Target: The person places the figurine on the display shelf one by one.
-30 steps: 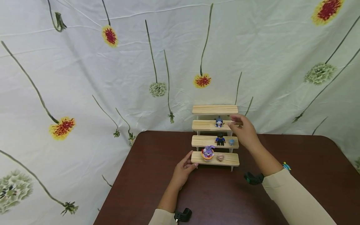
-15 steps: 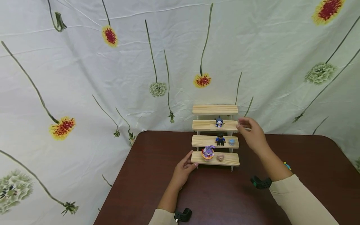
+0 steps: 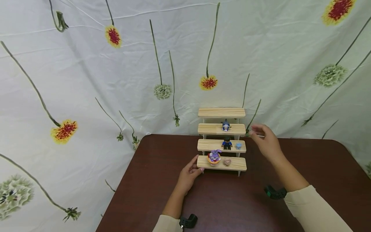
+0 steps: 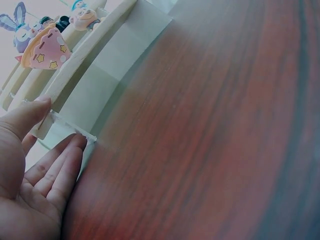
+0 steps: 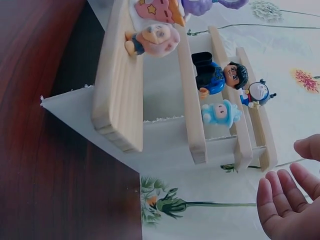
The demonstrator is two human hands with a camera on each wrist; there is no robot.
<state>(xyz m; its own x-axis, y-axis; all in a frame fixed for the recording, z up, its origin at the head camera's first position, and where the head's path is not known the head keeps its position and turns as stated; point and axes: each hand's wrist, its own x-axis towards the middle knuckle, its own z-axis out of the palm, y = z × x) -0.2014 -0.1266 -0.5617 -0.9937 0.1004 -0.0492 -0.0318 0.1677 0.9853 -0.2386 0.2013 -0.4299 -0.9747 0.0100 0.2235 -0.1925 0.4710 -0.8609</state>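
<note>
- Wooden step shelf (image 3: 221, 163): 4 tiers, pale wood, standing on the dark brown table (image 3: 313, 167) at its far edge, against the flowered cloth backdrop (image 3: 87, 80).
- My left hand (image 3: 188, 175): rests on the table at the left end of the lowest tier. The thumb lies on the tier's end and the straight fingers lie against the white support below it, as the left wrist view shows (image 4: 35, 150). It pinches nothing.
- My right hand (image 3: 266, 141): in the air just right of the shelf, level with the 2nd and 3rd tiers from the top, apart from the wood. The fingers are loosely spread and the palm holds nothing; the right wrist view shows the same (image 5: 290, 200).
- Top tier: nothing standing on it.
- 2nd tier from the top: 1 small blue round-headed figure (image 3: 225, 126), upright, right of centre.
- 3rd tier: 1 dark-haired figure in a blue top (image 3: 227, 143), and just to its right 1 small light-blue figure (image 3: 238, 146).
- Lowest tier: 1 purple long-eared rabbit figure (image 3: 214, 156) on an orange base, and near it on the right 1 small pink figure (image 3: 227, 162).
- My sleeves: cream, 1 on each forearm, with a dark band at each wrist.
</note>
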